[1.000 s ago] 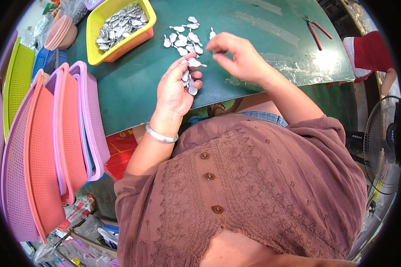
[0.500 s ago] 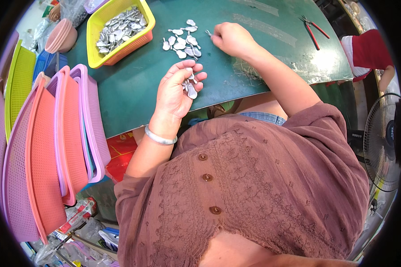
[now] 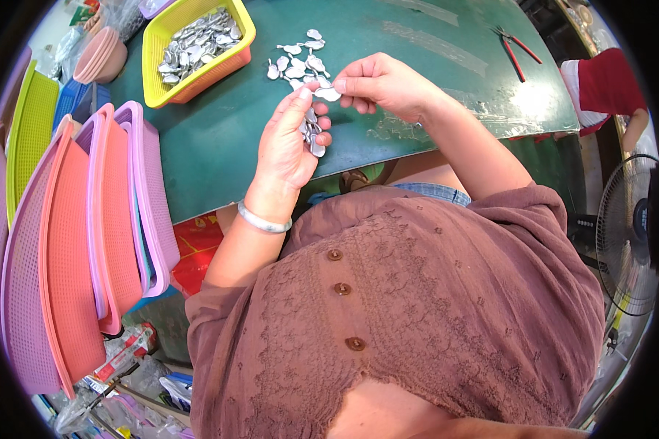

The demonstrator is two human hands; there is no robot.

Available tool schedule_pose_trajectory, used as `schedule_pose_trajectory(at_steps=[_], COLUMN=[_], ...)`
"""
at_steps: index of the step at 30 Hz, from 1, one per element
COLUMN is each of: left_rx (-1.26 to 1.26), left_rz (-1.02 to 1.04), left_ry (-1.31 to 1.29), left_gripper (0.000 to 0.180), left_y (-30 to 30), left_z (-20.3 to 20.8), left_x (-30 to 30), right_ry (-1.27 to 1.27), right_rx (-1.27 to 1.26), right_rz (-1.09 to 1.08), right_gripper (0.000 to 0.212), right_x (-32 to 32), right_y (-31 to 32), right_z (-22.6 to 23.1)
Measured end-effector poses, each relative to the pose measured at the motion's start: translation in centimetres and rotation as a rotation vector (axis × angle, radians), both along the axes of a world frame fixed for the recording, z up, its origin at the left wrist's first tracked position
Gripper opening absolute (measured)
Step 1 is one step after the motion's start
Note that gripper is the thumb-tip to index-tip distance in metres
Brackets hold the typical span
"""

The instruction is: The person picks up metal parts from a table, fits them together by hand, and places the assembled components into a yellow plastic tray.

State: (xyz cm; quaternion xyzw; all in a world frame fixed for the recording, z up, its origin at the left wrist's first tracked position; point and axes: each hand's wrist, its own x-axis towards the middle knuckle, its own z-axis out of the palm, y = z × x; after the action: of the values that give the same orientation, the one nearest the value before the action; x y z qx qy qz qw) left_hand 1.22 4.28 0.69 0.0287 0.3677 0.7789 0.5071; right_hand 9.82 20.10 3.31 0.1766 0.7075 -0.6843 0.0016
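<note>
My left hand [image 3: 282, 146] is curled around several small silver metal pieces [image 3: 313, 135], rounded at one end with a thin stem. Its thumb and forefinger are raised and meet one more silver piece [image 3: 328, 95]. That piece is also pinched by the thumb and fingertips of my right hand [image 3: 388, 84], so both hands touch it just above the table's near side. Beyond them a loose cluster of matching pieces [image 3: 294, 66] lies on the green table [image 3: 373, 139]. Fingers partly hide the pieces in my left palm.
A yellow-rimmed, orange-sided basket [image 3: 211, 82] full of such pieces stands at the far left. Red-handled pliers [image 3: 516, 55] lie far right. Stacked pink and purple baskets [image 3: 73, 263] line the left side; a fan [image 3: 626, 234] stands at right. Another person's red sleeve [image 3: 609, 82] shows beyond.
My right hand has come left and nearer, bringing a silver piece to my left hand's fingertips. The left hand has stayed almost in place, still holding its pieces.
</note>
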Motion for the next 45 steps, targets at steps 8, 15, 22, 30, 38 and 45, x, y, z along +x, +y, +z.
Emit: schedule_pose_trajectory(at_steps=[8, 15, 22, 30, 38, 45], left_rx=[-0.008, 0.002, 0.014, 0.017, 0.008, 0.002], left_rz=[0.038, 0.032, 0.040, 0.019, 0.019, 0.006], left_ry=[0.008, -0.011, -0.133, -0.162, -0.107, -0.131], left_gripper=[0.018, 0.019, 0.018, 0.010, 0.010, 0.016], left_y=[-0.7, -1.1, -1.3, -1.4, -1.4, -1.1], left_z=[-0.7, -0.8, -1.3, -1.5, -1.1, -1.3], left_x=[-0.4, -0.6, -1.0, -1.2, -1.0, -0.9], right_ry=[-0.007, 0.098, 0.088, 0.117, 0.096, 0.218], right_rx=[0.303, 0.872, 1.163, 1.259, 0.892, 0.374], right_rz=[-0.021, -0.045, -0.084, -0.100, -0.066, 0.018], right_gripper=[0.019, 0.021, 0.023, 0.021, 0.013, 0.009], right_x=[-1.1, -2.3, -3.9, -5.2, -4.9, -2.6], right_y=[0.4, 1.7, 1.2, 1.2, 1.9, 0.5], right_z=[-1.0, -3.2, -3.7, -4.1, -3.5, -2.1])
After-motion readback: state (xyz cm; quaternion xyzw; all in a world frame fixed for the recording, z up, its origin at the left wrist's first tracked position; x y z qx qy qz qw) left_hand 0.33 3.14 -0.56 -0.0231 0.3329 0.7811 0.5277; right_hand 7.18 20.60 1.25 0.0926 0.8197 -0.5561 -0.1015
